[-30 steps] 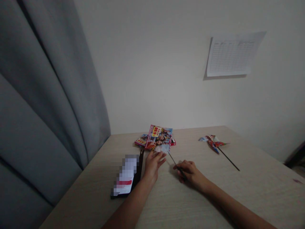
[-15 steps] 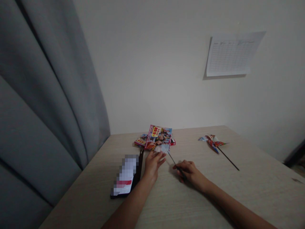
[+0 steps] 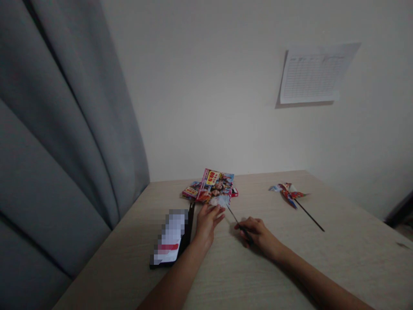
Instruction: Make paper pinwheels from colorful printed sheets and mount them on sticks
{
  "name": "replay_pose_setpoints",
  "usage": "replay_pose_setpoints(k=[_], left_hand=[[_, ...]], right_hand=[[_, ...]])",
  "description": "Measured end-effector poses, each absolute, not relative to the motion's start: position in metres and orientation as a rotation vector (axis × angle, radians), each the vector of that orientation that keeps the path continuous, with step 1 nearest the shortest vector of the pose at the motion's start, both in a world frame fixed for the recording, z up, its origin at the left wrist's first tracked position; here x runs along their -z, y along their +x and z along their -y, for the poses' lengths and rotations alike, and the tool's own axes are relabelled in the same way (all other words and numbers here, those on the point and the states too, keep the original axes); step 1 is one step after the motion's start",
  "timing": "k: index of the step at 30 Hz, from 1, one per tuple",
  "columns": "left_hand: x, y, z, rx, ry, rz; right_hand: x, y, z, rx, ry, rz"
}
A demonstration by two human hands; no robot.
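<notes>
My left hand (image 3: 206, 221) lies on the wooden table (image 3: 338, 258) with its fingertips on the near edge of a colourful paper pinwheel (image 3: 214, 188). The fingers are stretched forward and rest flat. My right hand (image 3: 256, 234) is closed in a pinch around a thin black stick (image 3: 237, 222) that runs from the hand up to the pinwheel paper. A second folded pinwheel on a black stick (image 3: 292, 196) lies further right on the table, away from both hands.
A dark phone (image 3: 172, 239) with a lit screen lies just left of my left wrist. Grey curtains (image 3: 58, 129) hang at the left. A printed sheet (image 3: 314, 73) is stuck to the white wall behind the table.
</notes>
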State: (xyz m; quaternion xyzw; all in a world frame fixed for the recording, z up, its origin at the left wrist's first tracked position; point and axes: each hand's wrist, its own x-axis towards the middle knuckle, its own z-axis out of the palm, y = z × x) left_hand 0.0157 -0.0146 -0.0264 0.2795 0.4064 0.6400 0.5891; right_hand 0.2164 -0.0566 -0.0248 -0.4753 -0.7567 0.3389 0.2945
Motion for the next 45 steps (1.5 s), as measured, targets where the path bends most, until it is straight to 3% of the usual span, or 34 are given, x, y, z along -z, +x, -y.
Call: replay_pose_setpoints(k=[45], left_hand=[[0.0189,0.0168,0.0174,-1.459,0.637,-0.923]], right_hand=[[0.0185,0.2108,0.0644,-0.957,-1.257,1.985]])
